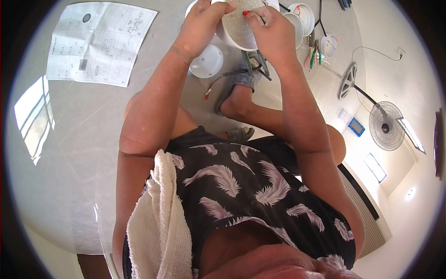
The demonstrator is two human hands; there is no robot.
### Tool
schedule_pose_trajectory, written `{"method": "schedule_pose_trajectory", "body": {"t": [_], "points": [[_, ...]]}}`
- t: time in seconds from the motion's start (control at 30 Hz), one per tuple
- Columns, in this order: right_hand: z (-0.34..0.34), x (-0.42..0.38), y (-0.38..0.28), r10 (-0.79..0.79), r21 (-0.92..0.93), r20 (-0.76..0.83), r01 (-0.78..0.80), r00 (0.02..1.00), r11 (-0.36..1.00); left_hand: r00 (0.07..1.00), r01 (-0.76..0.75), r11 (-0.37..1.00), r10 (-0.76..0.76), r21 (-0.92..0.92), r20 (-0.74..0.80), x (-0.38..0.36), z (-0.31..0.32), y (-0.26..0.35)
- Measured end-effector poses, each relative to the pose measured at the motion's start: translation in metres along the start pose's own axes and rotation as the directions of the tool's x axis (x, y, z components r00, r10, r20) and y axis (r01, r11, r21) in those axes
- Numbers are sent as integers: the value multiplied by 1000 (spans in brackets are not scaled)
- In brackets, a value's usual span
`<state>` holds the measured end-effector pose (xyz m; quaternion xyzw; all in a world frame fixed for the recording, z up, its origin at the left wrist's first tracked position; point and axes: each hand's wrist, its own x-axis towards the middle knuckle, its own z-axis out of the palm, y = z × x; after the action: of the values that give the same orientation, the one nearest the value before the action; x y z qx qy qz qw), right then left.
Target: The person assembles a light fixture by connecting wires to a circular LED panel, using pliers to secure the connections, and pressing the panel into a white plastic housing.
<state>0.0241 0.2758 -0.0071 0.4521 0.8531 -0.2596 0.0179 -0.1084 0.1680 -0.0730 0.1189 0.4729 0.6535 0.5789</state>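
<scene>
A white round lamp housing (pixel 241 44) is held up at the top of the view, with a panel of small yellow LED dots (pixel 239 23) inside it. My left hand (pixel 204 23) is closed on the housing's left rim, its thumb over the edge. Between the thumb and fingers of my right hand (pixel 274 32) is a small red connector (pixel 246 13), just over the panel. Below the housing lies a white round shade (pixel 206 61). Close by, a dark metal frame (pixel 255 65) trails a cable with a red-tipped end (pixel 207 96).
A printed parts sheet (pixel 100 44) lies flat at the upper left of the glossy surface. To the right are more white shades (pixel 304 21), dark rods (pixel 319 18) and green-handled hand tools (pixel 316 53). Further right stands a fan (pixel 386 125). My foot (pixel 236 98) rests below the frame.
</scene>
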Motion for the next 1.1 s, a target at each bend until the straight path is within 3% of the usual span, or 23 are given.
{"method": "schedule_pose_trajectory", "body": {"t": [0.07,0.13,0.23,0.37,0.47,0.53,0.77,0.83,0.97,1.03,1.1], "points": [[1,0,-1,-47,-33,-15,46,999,998,1000,-3,998,2,-69,-11,1,2,-1],[1,-1,-2,19,15,-33,-19,999,1000,1000,28,979,-29,-202,-3,0,4,1],[6,1,0,-55,-65,-110,48,992,997,999,43,982,-47,-186,-18,-8,7,9],[-1,1,-14,-33,-84,-93,25,995,996,994,99,962,-106,-255,-15,-3,5,3],[-8,3,-16,-26,-9,-52,26,998,1000,999,43,957,-49,-286,-12,-3,5,2],[-17,5,-18,47,112,110,-60,993,992,999,25,950,-31,-311,-14,-3,5,2],[-16,7,-20,87,98,67,-94,994,991,1000,29,979,-28,-201,5,-1,4,-1],[-14,4,-22,20,70,-47,-17,999,997,999,5,964,4,-267,36,1,1,-5],[-12,2,-17,26,179,13,-28,1000,984,1000,-17,941,8,-338,-27,0,5,-6],[-11,2,-14,-124,56,-30,125,992,991,1000,12,944,-12,-330,2,0,3,-5],[-14,1,-13,-151,11,-10,151,988,988,1000,16,946,-16,-325,1,1,1,-7]]}}
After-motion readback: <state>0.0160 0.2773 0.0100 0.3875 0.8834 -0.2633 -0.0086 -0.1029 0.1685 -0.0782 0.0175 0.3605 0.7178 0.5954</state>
